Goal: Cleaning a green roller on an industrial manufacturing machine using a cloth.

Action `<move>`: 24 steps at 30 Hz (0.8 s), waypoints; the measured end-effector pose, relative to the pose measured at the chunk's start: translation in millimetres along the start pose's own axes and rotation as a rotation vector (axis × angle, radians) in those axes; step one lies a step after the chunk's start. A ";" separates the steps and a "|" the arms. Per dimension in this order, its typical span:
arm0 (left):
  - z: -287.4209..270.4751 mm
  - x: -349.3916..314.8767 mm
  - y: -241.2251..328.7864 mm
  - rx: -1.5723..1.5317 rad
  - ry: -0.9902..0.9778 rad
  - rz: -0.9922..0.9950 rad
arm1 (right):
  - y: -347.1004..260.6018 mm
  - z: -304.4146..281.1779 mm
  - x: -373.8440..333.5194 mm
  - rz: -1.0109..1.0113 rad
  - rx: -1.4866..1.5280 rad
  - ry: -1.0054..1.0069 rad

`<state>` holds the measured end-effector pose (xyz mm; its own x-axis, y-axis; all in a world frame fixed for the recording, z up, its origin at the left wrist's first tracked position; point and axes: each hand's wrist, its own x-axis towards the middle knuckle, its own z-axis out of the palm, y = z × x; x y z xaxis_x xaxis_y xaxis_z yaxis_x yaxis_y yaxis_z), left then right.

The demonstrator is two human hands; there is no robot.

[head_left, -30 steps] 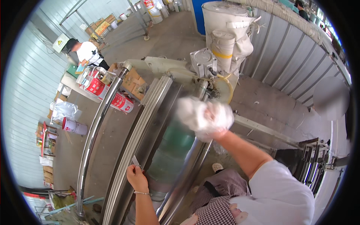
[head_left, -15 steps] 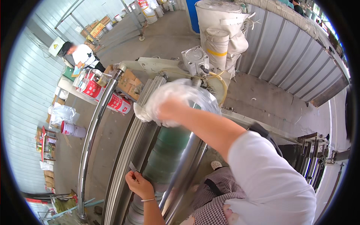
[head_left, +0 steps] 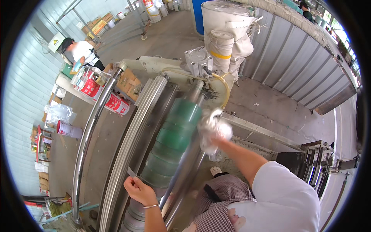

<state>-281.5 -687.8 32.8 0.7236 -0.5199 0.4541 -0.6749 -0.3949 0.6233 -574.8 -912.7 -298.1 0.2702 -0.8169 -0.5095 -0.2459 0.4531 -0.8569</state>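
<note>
Blur smears the whitish wad (head_left: 209,130) and the right hand (head_left: 220,137) clamped around it, so single fingers cannot be told apart. Just left of that hand lies the green roller (head_left: 174,134); whether wad and roller touch is unclear. The left hand (head_left: 140,190), palm out of sight, pinches a thin strip (head_left: 131,171) of unclear material; left of it runs a ridged metal bar (head_left: 131,145). The right forearm reaches up and leftward from its sleeve; the left one, cut off below, slants up and leftward too.
</note>
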 end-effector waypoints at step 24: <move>-68.5 15.3 -94.4 0.298 0.053 -0.300 | -381.9 71.2 -102.1 -0.540 -0.816 -0.140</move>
<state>-196.7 -606.5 24.5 0.8956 -0.3117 0.3173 -0.4396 -0.7285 0.5253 -442.3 -976.9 75.5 0.6295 -0.7684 -0.1157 -0.6094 -0.3957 -0.6871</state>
